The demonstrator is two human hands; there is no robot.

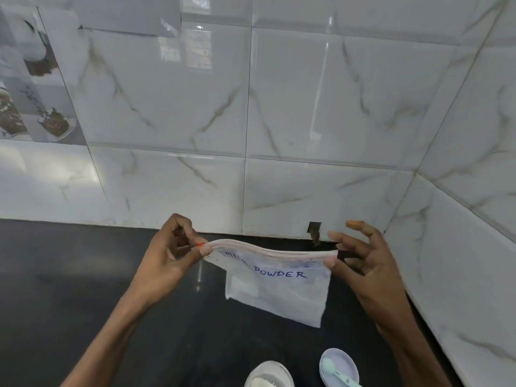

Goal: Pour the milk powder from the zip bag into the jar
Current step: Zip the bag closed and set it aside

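**Zip bag held at both top corners, seal end up, above the counter**

Holding: zip bag (279, 286), lettered "POWDER" in blue, hanging flat and slack in the air over the dark counter (83, 275), near the tiled wall (307, 107). Looking nearly empty; powder inside too faint to confirm.

Left hand (170, 255): pinching the left end of the zip strip between thumb and fingertips, closed tightly on it.

Right hand (360, 263): gripping the right end of the strip with thumb and one or two fingers, remaining fingers spreading loosely open.

Zip strip: running between the two hands, appearing pressed together; whether fully sealed, not clear.

Sitting low in view, well below the bag: jar (269, 375), mouth open, pale powder showing inside. Just beside it to the right: round lid (339, 364) lying on the counter, carrying a small teal scoop (335, 372).

Step judged in hand: either opening the seal before pouring or closing it after emptying; the powder in the jar favouring the latter.

Next move, if pouring remains: parting the strip, bringing the bag down over the jar mouth, tipping one corner slowly to avoid spilling onto the counter.
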